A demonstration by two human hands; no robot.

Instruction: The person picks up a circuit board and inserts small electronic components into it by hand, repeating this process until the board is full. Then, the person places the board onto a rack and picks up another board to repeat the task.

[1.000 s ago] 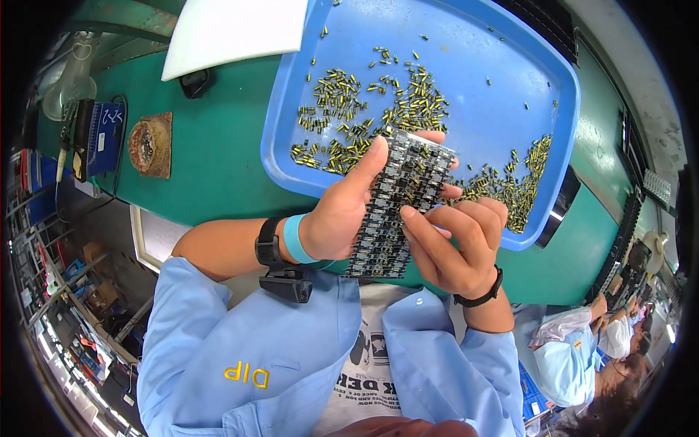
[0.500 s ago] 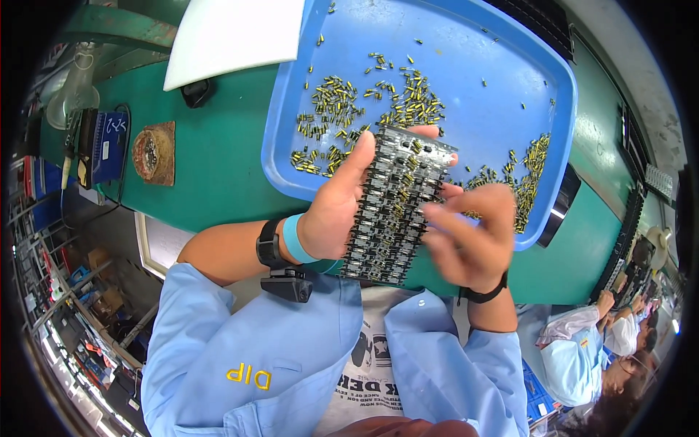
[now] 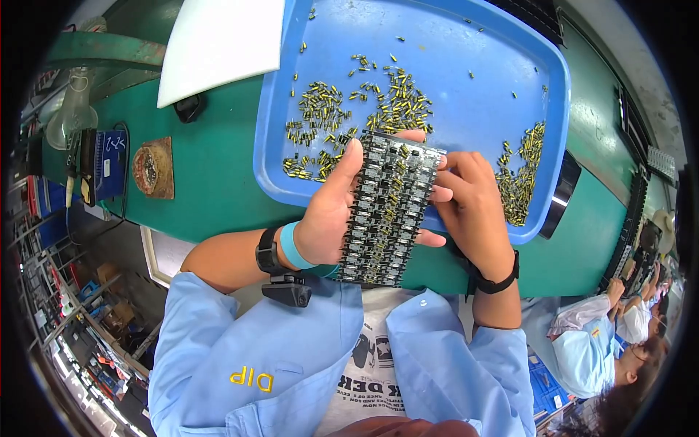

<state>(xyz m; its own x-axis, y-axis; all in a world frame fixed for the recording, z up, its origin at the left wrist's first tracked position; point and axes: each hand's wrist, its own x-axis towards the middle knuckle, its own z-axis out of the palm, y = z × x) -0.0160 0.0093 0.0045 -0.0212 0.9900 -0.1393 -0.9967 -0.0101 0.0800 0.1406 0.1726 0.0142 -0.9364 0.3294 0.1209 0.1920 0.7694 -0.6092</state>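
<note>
Fingers of the left hand (image 3: 331, 218) wrap the left edge of a long black circuit panel (image 3: 389, 207) studded with small yellow-green components, the thumb lying along its near side and the fingertips showing past its right edge. That panel is held tilted above the near rim of a blue plastic tray (image 3: 466, 109), its upper end over the tray and its lower end over the person's chest. The right hand (image 3: 477, 211) touches the panel's right edge, its fingers curled narrowly against the upper right corner; whether they pinch a loose part there cannot be told.

Inside the tray lie scattered small capacitors (image 3: 328, 127), thickest in a heap just beyond the panel's top, with a second heap (image 3: 520, 175) along the tray's right side, close to the right hand. The tray rests on a green worktop (image 3: 211, 182). A white board (image 3: 218, 40) overlaps the tray's far left corner, with a small dark object just below it.

Further left on the worktop sit a round brownish reel on a square base (image 3: 151, 167) and a blue box (image 3: 109, 164). The left wrist wears a black watch (image 3: 268, 256) and a light blue band (image 3: 293, 247); the right wrist has a black strap (image 3: 495, 280). Other people in light blue coats (image 3: 590, 349) are at the lower right.
</note>
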